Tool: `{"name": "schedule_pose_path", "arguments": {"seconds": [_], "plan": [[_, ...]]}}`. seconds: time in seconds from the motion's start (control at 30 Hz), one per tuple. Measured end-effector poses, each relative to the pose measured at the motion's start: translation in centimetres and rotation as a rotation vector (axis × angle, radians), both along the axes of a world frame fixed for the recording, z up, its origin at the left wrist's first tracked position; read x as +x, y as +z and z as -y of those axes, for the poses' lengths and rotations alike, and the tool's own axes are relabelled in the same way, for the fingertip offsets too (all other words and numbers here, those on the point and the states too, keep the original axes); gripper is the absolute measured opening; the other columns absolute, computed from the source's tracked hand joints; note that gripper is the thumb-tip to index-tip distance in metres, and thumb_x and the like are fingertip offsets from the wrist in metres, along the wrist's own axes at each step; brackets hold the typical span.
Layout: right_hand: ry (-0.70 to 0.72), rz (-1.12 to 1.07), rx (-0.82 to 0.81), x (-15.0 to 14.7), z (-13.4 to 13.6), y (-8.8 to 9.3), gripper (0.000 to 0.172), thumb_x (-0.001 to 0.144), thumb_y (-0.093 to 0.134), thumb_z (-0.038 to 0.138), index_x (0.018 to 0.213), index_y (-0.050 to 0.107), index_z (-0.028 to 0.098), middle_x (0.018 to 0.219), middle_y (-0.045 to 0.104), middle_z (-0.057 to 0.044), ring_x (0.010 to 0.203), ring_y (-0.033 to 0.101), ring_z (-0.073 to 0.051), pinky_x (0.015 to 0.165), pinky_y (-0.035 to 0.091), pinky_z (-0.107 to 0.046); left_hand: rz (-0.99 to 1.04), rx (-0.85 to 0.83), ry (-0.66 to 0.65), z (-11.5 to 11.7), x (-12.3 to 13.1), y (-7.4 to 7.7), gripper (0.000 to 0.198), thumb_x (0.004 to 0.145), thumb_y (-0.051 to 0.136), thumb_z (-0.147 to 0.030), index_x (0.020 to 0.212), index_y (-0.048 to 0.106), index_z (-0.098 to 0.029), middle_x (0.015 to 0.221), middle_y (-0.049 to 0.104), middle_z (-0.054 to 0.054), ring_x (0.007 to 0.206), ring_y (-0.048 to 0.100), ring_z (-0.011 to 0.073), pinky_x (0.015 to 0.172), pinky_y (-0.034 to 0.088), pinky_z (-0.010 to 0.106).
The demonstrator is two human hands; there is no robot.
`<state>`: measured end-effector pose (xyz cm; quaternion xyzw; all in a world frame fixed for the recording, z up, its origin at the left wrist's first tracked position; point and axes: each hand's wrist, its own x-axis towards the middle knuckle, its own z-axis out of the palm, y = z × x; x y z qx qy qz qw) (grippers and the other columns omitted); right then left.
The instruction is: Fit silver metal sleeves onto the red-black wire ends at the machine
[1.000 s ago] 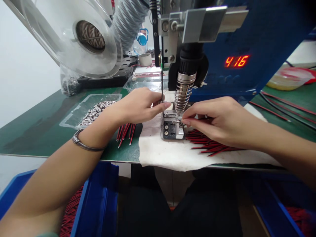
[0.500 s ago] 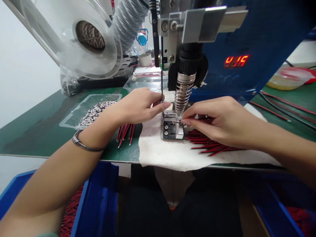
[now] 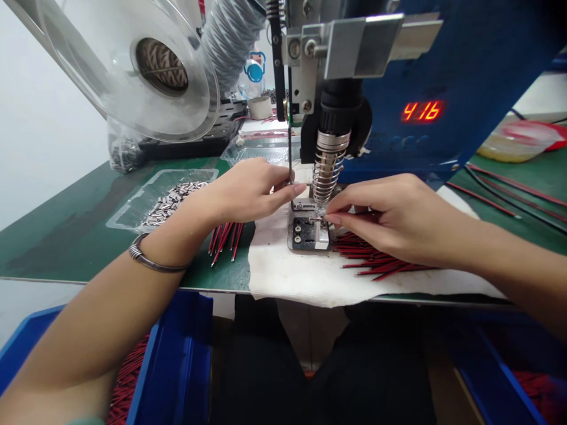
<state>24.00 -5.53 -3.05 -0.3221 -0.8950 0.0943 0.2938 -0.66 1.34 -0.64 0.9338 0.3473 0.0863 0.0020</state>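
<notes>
My left hand (image 3: 259, 188) reaches in from the left with bent fingers closed beside a thin upright metal rod (image 3: 290, 150). What its fingertips grip, if anything, is hidden. Thumb and forefinger of my right hand (image 3: 385, 212) are pinched together at the right side of a small metal jig (image 3: 322, 238); the thing between them is too small to make out. A shiny little metal part (image 3: 315, 219) sits on top of this jig. Directly above hangs a soldering head wrapped in a coil spring (image 3: 328, 168). Red-and-black wires (image 3: 367, 257) lie beneath my right hand on a white cloth (image 3: 305, 283).
A clear tray (image 3: 128, 203) of small metal parts stands left, near more wires (image 3: 227, 241). The blue machine (image 3: 443, 65) shows a red display (image 3: 422, 111). A clear fume hood (image 3: 101, 65) hangs at upper left. Blue bins (image 3: 177, 354) sit below the table edge.
The red display has gone from 415 to 416. Both hands stay in practically the same place, and the view has shifted very slightly.
</notes>
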Motion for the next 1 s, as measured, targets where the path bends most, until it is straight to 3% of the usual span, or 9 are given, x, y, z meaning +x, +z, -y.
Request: {"name": "schedule_pose_path", "arguments": {"seconds": [0.5,1.0], "plan": [[-0.004,0.002,-0.009,0.08,-0.08,-0.06,0.018,0.099,0.060,0.025,0.092,0.077,0.022,0.086,0.081,-0.005,0.069,0.071,-0.019,0.068,0.053,-0.032,0.004,-0.001,0.008,0.10,0.02,-0.04,0.038,0.100,0.043,-0.047,0.069,0.045,-0.024,0.057,0.048,0.000,0.054,0.042,0.0156,0.060,0.030,0.034],[-0.005,0.004,-0.010,0.00,-0.01,0.00,0.018,0.098,0.060,0.023,0.092,0.077,0.021,0.085,0.081,-0.004,0.068,0.070,-0.019,0.070,0.054,-0.032,-0.004,-0.003,0.012,0.08,0.02,-0.04,0.040,0.101,0.042,-0.047,0.071,0.051,-0.022,0.058,0.050,0.001,0.055,0.044,0.0155,0.060,0.032,0.034]]}}
